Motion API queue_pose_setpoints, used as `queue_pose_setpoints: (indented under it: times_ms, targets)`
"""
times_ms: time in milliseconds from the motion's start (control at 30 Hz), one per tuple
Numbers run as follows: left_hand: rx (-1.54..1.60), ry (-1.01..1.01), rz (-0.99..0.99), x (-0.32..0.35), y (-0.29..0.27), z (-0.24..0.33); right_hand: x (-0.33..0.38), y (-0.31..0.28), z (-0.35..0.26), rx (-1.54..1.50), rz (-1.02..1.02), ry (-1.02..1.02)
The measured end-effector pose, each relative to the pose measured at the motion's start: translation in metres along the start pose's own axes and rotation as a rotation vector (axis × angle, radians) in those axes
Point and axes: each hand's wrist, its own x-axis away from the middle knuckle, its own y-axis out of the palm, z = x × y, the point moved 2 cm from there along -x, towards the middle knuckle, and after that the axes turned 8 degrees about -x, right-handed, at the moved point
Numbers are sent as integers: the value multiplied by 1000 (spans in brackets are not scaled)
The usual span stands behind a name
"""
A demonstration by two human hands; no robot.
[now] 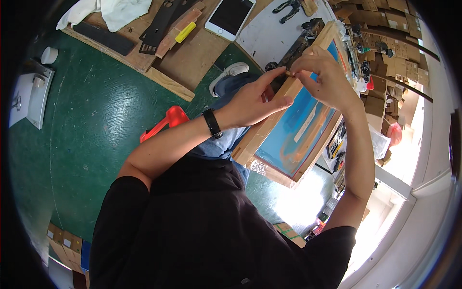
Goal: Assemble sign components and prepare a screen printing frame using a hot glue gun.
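A wooden-framed screen [292, 129] with a blue mesh panel stands tilted in front of me, with a smeared orange-brown patch and a pale strip on the mesh. My left hand [255, 102] holds its near-left rail, the thumb lying across the wood and the forefinger stretched toward my right fingertips. The other left fingers are partly hidden beyond the rail. Over the upper part of the same rail, my right hand [325, 79] is closed in a pinch. Something small and brownish shows at its fingertips, too small to name. A black band circles my left wrist.
At the upper left, a wooden bench [168, 84] bears a white phone [230, 18], a yellow-handled tool [185, 32], dark flat strips and a white cloth [122, 14]. A red plastic object [168, 121] is left of my legs, above the green floor. Cardboard boxes [392, 21] are stacked far right.
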Motion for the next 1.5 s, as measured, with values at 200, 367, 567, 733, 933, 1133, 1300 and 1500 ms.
queue_pose_setpoints:
  times_ms: [200, 367, 567, 733, 933, 1133, 1300, 1500]
  targets:
    - [-90, 19, -7, 3, 1, 5, 1, -1, 0, -18, -1, 38]
    - [-150, 50, 14, 9, 7, 14, 2, 1, -2, 0, 17, 66]
    - [-163, 15, 8, 12, 6, 22, 0, 2, -3, 0, 9, 55]
    - [-145, 57, 61, 9, 9, 18, -2, 4, -3, 7, 3, 1]
    - [14, -9, 107, 7, 16, 7, 0, 3, 2, 59, -42, 43]
    - [31, -92, 29, 5, 16, 5, 6, 5, 7, 99, -2, -15]
    - [37, -66, 50, 4, 16, 9, 9, 8, 11, 70, 46, -31]
    - [61, -30, 58, 3, 20, 6, 11, 9, 15, 82, 50, -63]
